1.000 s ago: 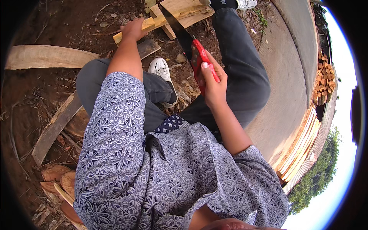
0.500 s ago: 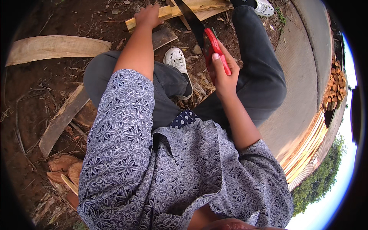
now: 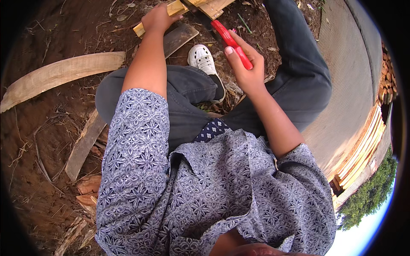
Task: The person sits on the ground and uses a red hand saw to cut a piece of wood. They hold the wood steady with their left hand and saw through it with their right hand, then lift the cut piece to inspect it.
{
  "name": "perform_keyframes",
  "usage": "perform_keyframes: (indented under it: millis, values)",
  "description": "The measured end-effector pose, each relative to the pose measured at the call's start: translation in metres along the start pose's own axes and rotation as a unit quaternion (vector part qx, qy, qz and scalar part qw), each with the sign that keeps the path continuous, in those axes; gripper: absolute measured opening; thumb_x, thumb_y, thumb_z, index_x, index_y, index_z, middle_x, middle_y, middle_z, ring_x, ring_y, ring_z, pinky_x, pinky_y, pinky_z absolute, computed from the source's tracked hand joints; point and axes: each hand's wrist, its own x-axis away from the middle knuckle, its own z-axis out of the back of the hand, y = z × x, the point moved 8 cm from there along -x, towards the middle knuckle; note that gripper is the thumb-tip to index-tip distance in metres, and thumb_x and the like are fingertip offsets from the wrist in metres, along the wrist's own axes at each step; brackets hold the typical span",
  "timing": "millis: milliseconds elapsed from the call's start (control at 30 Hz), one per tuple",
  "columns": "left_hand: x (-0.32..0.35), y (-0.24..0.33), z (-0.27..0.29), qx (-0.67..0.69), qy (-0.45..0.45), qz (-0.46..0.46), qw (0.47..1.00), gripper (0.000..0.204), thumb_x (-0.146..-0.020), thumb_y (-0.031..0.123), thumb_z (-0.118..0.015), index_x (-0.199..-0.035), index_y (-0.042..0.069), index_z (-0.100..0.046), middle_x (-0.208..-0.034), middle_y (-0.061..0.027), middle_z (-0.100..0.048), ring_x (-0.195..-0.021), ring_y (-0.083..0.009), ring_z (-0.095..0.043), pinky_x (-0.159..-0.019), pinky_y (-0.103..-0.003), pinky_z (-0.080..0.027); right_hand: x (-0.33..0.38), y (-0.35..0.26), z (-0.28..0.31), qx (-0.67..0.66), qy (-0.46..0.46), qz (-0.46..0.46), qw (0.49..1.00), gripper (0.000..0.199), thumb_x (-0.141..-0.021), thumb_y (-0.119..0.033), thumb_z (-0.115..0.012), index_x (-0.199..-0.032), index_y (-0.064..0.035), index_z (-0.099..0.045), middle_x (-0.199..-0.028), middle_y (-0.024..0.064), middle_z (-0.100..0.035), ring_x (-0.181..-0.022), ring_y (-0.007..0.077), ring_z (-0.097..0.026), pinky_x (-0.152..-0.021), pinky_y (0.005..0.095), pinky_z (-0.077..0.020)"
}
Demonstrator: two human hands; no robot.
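My left hand [image 3: 157,19] is closed around a pale wooden plank [image 3: 175,8] near its left end, at the top of the view. In my right hand [image 3: 247,68] is the red handle of a handsaw [image 3: 230,40], with the thumb along its side. The saw's dark blade [image 3: 198,18] slants up and left to the plank and crosses it just right of my left hand. Whether its teeth sit in a cut cannot be made out, and the far end of the blade is outside the view.
Under the plank lies a grey board [image 3: 181,39], near my white shoe [image 3: 203,59]. A curved plank [image 3: 64,74] and a weathered board [image 3: 85,145] rest on the soil at left. To the right are a concrete surface [image 3: 346,85] and stacked timber strips [image 3: 361,149].
My right hand has pushed the saw forward and to the left, away from me. My left hand stays on the plank. The whole view has shifted slightly.
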Motion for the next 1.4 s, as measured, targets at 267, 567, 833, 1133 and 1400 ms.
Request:
perform_keyframes:
  millis: [267,567,833,1133,1400]
  values:
    - [0.001,0.001,0.002,-0.002,0.017,-0.005,1.000,0.075,-0.074,0.074,-0.077,-0.110,0.009,-0.068,-0.109,-0.0115,-0.075,-0.106,-0.0320,-0.072,-0.084,-0.048,-0.057,0.000,-0.017,0.004,-0.023,0.008,0.022,0.999,0.051,-0.100,-0.020,-0.070,-0.143,0.0034,-0.058,-0.112,0.0083,-0.072,-0.097,0.0081,-0.064,-0.087,0.0247,-0.0513]
    - [0.000,-0.001,0.004,-0.013,0.023,-0.003,1.000,0.076,-0.072,0.074,-0.078,-0.110,0.009,-0.068,-0.110,-0.0122,-0.074,-0.101,-0.0333,-0.072,-0.083,-0.047,-0.057,-0.005,-0.003,0.001,-0.033,-0.002,0.001,0.999,0.050,-0.100,-0.021,-0.071,-0.143,0.0019,-0.059,-0.114,0.0094,-0.073,-0.098,0.0089,-0.065,-0.088,0.0262,-0.0520]
    - [0.021,0.010,0.024,-0.010,0.167,-0.072,0.983,0.070,-0.071,0.049,-0.088,-0.121,0.006,-0.065,-0.111,-0.0166,-0.073,-0.102,-0.0379,-0.071,-0.087,-0.049,-0.057,-0.005,0.005,0.003,-0.037,-0.008,-0.035,0.999,0.051,-0.100,-0.019,-0.070,-0.144,0.0022,-0.057,-0.108,0.0049,-0.072,-0.089,0.0051,-0.062,-0.081,0.0223,-0.0500]
    - [0.011,0.001,0.003,0.034,0.129,-0.035,0.990,0.038,-0.079,0.024,-0.081,-0.108,0.006,-0.064,-0.104,-0.0187,-0.072,-0.096,-0.0393,-0.071,-0.083,-0.051,-0.057,0.002,-0.011,0.003,0.020,-0.011,-0.029,0.999,0.050,-0.102,-0.020,-0.067,-0.145,0.0014,-0.057,-0.090,-0.0034,-0.067,-0.073,0.0005,-0.052,-0.066,0.0185,-0.0428]
    - [-0.005,-0.014,-0.017,0.004,0.139,-0.034,0.990,0.022,-0.087,0.019,-0.070,-0.103,0.005,-0.065,-0.101,-0.0197,-0.072,-0.094,-0.0393,-0.071,-0.081,-0.051,-0.057,-0.010,-0.014,0.003,0.031,-0.033,-0.016,0.999,0.049,-0.101,-0.023,-0.068,-0.144,0.0002,-0.059,-0.092,-0.0017,-0.068,-0.077,0.0019,-0.055,-0.069,0.0197,-0.0454]
